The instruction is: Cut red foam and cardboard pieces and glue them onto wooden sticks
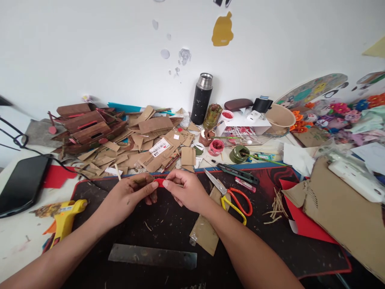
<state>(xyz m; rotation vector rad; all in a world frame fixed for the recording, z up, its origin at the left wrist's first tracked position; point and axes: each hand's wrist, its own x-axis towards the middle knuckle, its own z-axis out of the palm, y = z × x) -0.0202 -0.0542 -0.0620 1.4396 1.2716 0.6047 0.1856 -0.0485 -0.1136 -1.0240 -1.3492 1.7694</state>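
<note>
Between my two hands is a small red piece [160, 182], held over the far part of the dark mat [168, 224]. My left hand [132, 192] pinches its left end between thumb and fingers. At its right end, my right hand [183, 188] grips it the same way. The thumbs nearly meet over the piece, and the fingers hide much of it. Scissors with red and yellow handles [231, 198] lie just right of my right hand. A clear ruler [152, 256] rests on the mat nearer to me.
Cardboard scraps [150, 156] are heaped behind the hands, beside brown model boats [87, 124]. Open paint jars [215, 147] and a black flask [202, 100] stand at the back. A yellow glue gun [64, 218] is left; a cardboard sheet [339, 212] is right.
</note>
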